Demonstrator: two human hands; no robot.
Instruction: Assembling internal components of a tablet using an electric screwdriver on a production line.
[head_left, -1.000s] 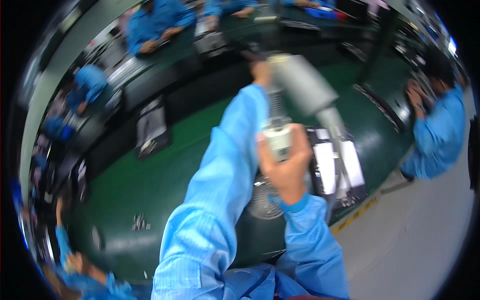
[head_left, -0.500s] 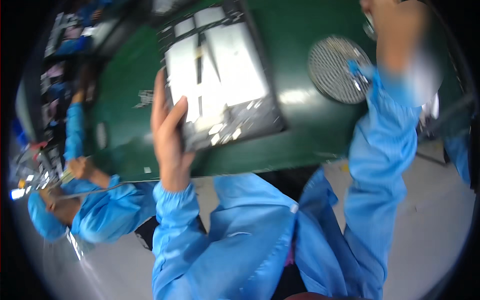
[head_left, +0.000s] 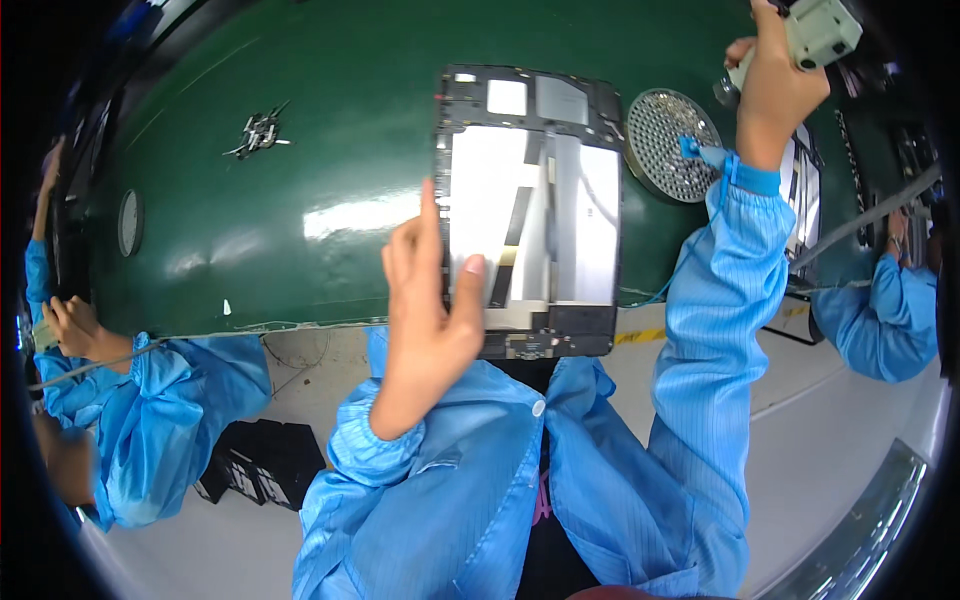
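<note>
Since half a second ago, the flat rectangular black-framed electronic device with silver-white panels [head_left: 585,215] has squared up from its slant, come nearer the wearer's body and closer to the round disc. It now lies face up in the middle of the view, its near end reaching past the front edge of the green tabletop [head_left: 320,60]; whether it rests there or is lifted, I cannot tell.

At its left side is the bare left hand [head_left: 430,310], partly open: thumb over the face, index finger straight along the edge, the others bent beside it. Whether these pinch the frame is not clear. With that end unsupported by the table, a sound hold would seem to want firm fingers beneath and the thumb on the black border, sparing the silver-white panels any pressure.

Up to the right, the right hand [head_left: 780,95] is closed around a pale grey-green hand tool with a metal end [head_left: 825,35]. Keeping that end turned well clear of the device looks wise.

Just beside the device's right edge sits the round silver-grey disc with a dotted surface [head_left: 662,160]; gentle sideways movement would avoid knocking it. Farther left lies a small heap of silvery metal pieces [head_left: 260,133].
</note>
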